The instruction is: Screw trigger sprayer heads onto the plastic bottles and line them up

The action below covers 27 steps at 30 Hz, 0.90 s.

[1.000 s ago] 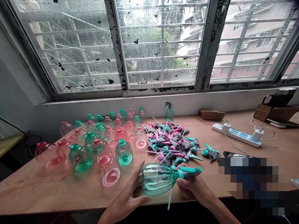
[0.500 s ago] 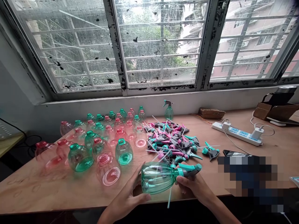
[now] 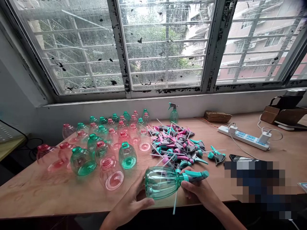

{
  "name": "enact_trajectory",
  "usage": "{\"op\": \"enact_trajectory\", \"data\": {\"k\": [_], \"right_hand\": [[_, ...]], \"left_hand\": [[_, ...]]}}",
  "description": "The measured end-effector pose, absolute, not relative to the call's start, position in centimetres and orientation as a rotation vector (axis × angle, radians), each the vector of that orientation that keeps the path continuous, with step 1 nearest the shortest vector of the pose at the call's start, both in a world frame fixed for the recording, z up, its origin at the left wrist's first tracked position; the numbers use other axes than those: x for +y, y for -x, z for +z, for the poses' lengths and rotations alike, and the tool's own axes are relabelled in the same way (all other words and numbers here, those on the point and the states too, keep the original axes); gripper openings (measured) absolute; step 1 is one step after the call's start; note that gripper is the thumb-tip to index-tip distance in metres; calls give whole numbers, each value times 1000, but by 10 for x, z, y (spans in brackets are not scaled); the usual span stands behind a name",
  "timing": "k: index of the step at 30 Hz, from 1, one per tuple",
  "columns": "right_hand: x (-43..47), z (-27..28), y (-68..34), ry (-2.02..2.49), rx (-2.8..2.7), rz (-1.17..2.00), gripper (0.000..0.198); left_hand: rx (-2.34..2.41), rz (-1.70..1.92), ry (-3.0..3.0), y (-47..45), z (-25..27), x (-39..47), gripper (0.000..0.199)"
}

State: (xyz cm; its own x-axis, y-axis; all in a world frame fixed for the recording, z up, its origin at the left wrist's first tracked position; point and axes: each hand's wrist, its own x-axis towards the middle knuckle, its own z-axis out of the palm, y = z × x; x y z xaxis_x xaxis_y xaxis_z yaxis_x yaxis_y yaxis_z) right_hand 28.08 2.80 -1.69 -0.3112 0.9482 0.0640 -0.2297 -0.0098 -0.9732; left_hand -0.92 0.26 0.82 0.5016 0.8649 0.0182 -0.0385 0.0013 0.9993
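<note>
A clear green spray bottle (image 3: 161, 183) lies sideways in the air above the table's front edge. My left hand (image 3: 134, 198) is closed around its base, thumb below. At the neck, my right hand (image 3: 195, 188) grips the teal and grey trigger sprayer head (image 3: 195, 175), with the thumb against the teal collar. The head meets the bottle's mouth; whether its threads are engaged I cannot tell. A thin pale tube (image 3: 175, 204) sticks out below the bottle, its upper end hidden. Just behind the hands is a pile of pink, teal and grey sprayer heads (image 3: 177, 143) with tubes.
Several headless green and red bottles (image 3: 128, 156) stand to the left on the wooden table (image 3: 48, 198). An assembled spray bottle (image 3: 174, 113) stands by the wall. A power strip (image 3: 244, 139), a brown packet (image 3: 217, 116) and a dark phone (image 3: 247, 158) lie to the right.
The sprayer head has turned slightly in my right hand, its trigger now tilted differently and its tip a little farther right. My left hand and the bottle stay nearly still.
</note>
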Motion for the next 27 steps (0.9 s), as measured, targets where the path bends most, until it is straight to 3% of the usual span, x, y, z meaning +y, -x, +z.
{"op": "enact_trajectory", "data": {"k": [11,17,27], "right_hand": [[28,-15,-281,839,-1251,1527,43],[28,-18,-281,828,-1256,1538,43],[28,-15,-281,830,-1246,1527,39]], "left_hand": [[794,838,-1418,7,9,3,109],[764,828,-1417,8,11,3,92],[759,855,-1435,8,7,3,109]]}}
